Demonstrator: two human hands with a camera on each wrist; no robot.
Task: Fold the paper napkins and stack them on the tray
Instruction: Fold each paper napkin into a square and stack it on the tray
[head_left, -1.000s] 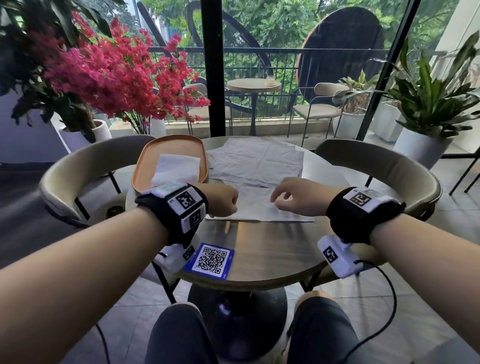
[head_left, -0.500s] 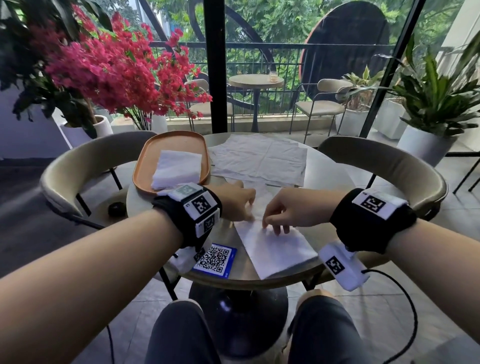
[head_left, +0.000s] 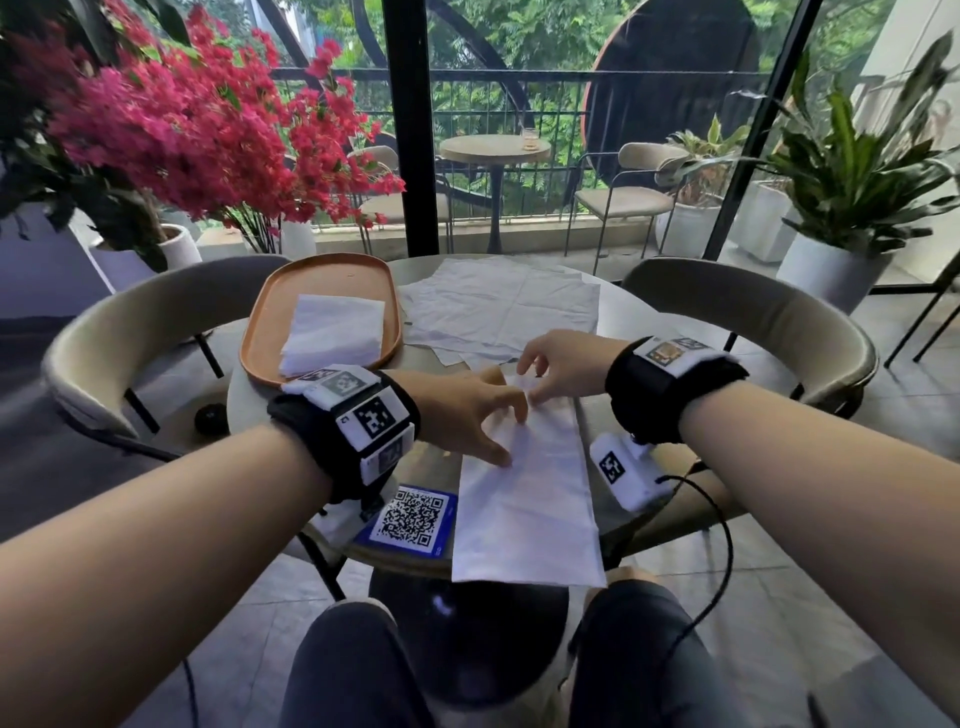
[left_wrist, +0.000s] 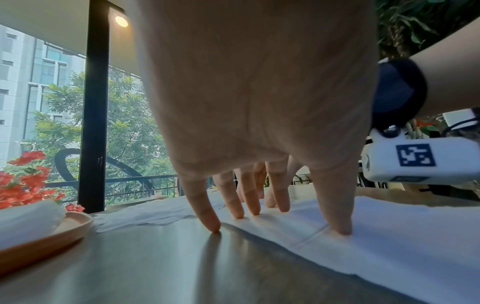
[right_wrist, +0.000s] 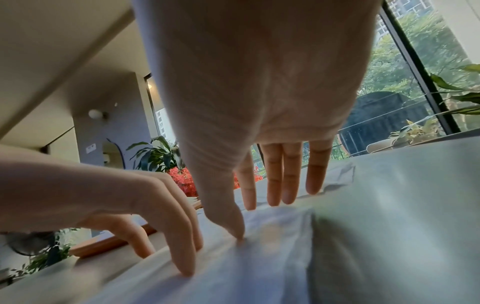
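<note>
Pressing down with spread, straight fingers, the left hand held a thin white napkin flat on the smooth round table. The napkin was a long strip, hanging over the table's 6 o'clock edge. The right hand was open too, its thumb pushing the soft paper at the strip's far end, just beside the left hand. At 11 o'clock sat an oval orange tray with a folded stack of napkins on it. At 12 o'clock lay crinkled flat sheets.
</note>
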